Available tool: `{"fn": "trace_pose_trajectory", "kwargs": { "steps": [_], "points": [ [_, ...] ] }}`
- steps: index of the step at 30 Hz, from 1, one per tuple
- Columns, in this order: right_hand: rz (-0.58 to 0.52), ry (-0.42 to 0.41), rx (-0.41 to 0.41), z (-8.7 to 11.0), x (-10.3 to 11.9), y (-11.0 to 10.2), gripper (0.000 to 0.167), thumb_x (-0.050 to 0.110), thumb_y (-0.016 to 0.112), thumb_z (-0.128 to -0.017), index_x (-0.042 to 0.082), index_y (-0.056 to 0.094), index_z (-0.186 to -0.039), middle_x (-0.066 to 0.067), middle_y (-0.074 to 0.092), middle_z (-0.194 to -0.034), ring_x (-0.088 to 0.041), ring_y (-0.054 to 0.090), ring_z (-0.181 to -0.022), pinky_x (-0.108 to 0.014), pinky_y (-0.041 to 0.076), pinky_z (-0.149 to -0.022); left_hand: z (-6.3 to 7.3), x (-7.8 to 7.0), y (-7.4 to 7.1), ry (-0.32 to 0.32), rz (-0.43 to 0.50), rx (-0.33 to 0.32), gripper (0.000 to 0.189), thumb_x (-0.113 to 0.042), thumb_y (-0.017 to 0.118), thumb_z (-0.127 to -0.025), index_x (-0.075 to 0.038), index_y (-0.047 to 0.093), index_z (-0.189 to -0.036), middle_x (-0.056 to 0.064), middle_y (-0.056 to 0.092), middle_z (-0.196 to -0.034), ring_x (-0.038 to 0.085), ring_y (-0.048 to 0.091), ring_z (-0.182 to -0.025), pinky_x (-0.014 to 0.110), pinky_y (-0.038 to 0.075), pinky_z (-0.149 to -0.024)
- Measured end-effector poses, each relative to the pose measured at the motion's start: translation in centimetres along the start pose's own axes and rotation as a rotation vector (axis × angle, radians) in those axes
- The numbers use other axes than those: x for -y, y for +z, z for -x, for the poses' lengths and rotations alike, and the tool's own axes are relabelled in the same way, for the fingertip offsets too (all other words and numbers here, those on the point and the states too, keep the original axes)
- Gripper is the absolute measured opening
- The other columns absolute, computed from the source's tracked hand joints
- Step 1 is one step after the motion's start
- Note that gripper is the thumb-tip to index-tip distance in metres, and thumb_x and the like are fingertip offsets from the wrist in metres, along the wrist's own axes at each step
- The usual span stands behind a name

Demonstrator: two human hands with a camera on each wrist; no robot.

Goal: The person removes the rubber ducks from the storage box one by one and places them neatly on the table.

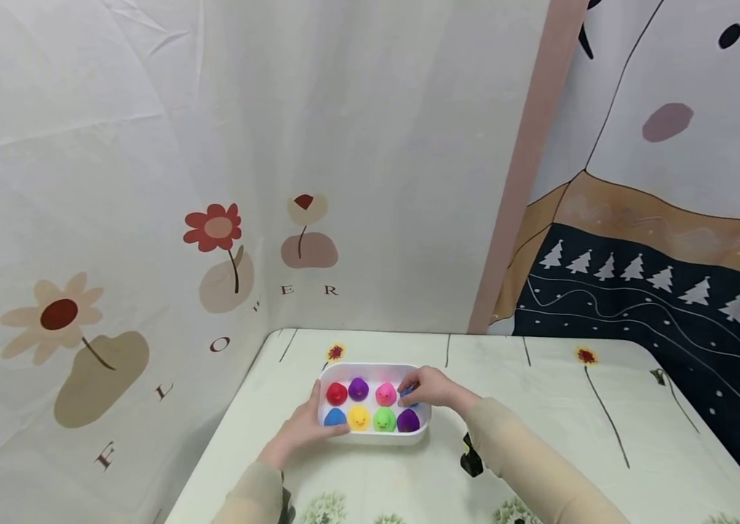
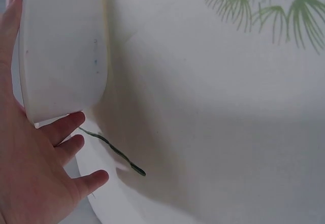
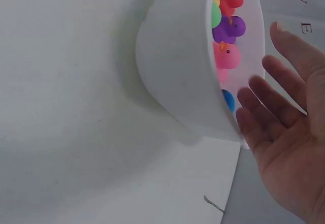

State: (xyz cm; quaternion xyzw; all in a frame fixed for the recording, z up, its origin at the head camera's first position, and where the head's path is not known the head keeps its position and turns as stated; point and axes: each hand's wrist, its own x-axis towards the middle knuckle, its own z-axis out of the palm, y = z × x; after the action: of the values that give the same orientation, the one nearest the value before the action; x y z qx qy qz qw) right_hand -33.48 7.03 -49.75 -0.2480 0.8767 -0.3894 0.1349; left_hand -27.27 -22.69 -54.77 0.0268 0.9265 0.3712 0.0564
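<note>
A white tray (image 1: 372, 439) holds several small rubber ducks in two rows. In the far row are a red duck (image 1: 337, 394), a purple duck (image 1: 359, 388), a pink duck (image 1: 386, 394) and a blue duck (image 3: 228, 99). The near row has another blue duck (image 1: 335, 417), a yellow duck (image 1: 359, 417), a green duck (image 1: 384, 419) and a second purple duck (image 1: 408, 421). My left hand (image 1: 304, 424) grips the tray's left end, thumb and fingers spread around it. Over the far-right blue duck is my right hand (image 1: 431, 386), its fingers loosely bent and partly hiding it.
The tray stands on a table (image 1: 540, 407) covered by a pale flower-printed cloth. A white curtain (image 1: 376, 182) with printed flowers hangs behind and to the left. At the right is a dark cloth (image 1: 638, 320) with white trees. A small black object (image 1: 471, 462) shows by the right forearm.
</note>
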Motion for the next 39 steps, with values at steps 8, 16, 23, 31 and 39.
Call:
{"fn": "trace_pose_trajectory", "kwargs": {
  "steps": [8,16,23,31,39],
  "points": [
    [0.098,0.013,0.096,-0.5,-1.1,0.8,0.023,0.013,0.083,-0.075,0.004,0.073,-0.095,0.002,0.068,-0.085,-0.011,0.06,-0.081,-0.032,0.053,-0.079,-0.1,0.2,0.1,0.006,0.016,0.005,0.122,-0.054,0.08,-0.072,-0.005,0.006,-0.155,0.029,0.035,-0.148,0.048,0.038,-0.131,0.066,0.034,-0.101],
    [0.198,0.016,0.112,0.1,-1.0,0.8,0.019,0.014,0.084,-0.075,0.011,0.075,-0.091,0.006,0.066,-0.09,-0.013,0.057,-0.089,-0.036,0.051,-0.086,-0.2,0.0,0.2,0.002,0.03,0.013,0.122,-0.053,0.08,-0.072,-0.005,0.004,-0.155,0.031,0.034,-0.147,0.049,0.036,-0.132,0.066,0.034,-0.101],
    [0.299,-0.001,0.141,0.1,-0.8,1.3,0.017,0.018,0.085,-0.073,0.014,0.077,-0.088,0.008,0.066,-0.082,-0.009,0.052,-0.08,-0.029,0.048,-0.078,-0.4,0.2,0.4,-0.013,0.047,0.017,0.122,-0.051,0.08,-0.073,-0.007,0.003,-0.156,0.031,0.032,-0.148,0.05,0.035,-0.132,0.066,0.032,-0.102],
    [0.371,-0.008,0.148,0.0,-0.5,1.8,0.018,0.019,0.086,-0.072,0.013,0.078,-0.086,0.011,0.061,-0.074,-0.004,0.049,-0.071,-0.022,0.046,-0.069,-0.5,0.8,0.6,-0.004,0.078,0.019,0.122,-0.05,0.081,-0.073,-0.007,0.003,-0.156,0.029,0.03,-0.15,0.049,0.033,-0.134,0.065,0.031,-0.103],
    [0.396,-0.02,0.12,0.3,-0.4,1.9,0.02,0.02,0.087,-0.071,0.011,0.077,-0.085,0.01,0.062,-0.073,-0.005,0.049,-0.069,-0.022,0.046,-0.068,-0.5,0.6,0.5,-0.003,0.08,0.022,0.121,-0.05,0.08,-0.073,-0.007,0.003,-0.156,0.028,0.031,-0.15,0.049,0.033,-0.134,0.065,0.033,-0.102]
  ]
}}
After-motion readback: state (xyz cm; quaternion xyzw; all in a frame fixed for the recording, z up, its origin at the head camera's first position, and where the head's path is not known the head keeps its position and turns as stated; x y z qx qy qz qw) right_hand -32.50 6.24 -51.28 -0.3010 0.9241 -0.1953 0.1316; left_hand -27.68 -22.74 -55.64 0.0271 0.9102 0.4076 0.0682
